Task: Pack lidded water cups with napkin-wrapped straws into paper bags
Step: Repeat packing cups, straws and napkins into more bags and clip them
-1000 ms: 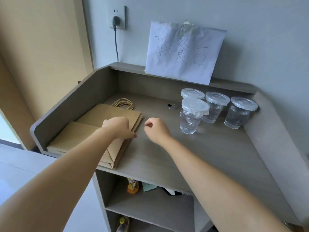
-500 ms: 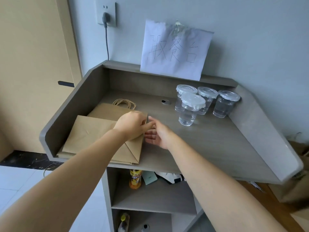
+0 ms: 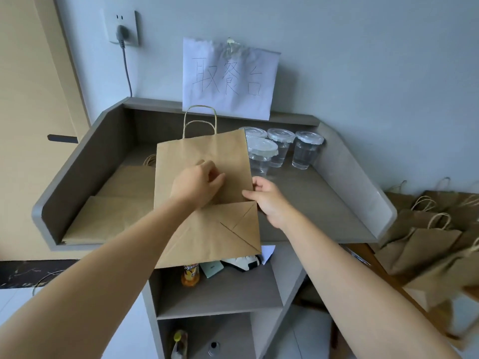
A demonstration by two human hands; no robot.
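Flat brown paper bag (image 3: 202,161) lifted upright left of the clear lidded water cups (image 3: 261,158), left hand (image 3: 197,186) pinching its face, right hand (image 3: 267,196) gripping its edge; best to pull panels apart and square the folded base above the grey worktop (image 3: 311,203).

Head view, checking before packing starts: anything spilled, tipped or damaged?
Nothing stands out. The four clear lidded water cups stand upright, no spill visible; the flat brown paper bag looks intact.

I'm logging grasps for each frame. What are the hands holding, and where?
Both hold one folded paper bag: the left hand pinches its front panel, the right hand grips its right edge.
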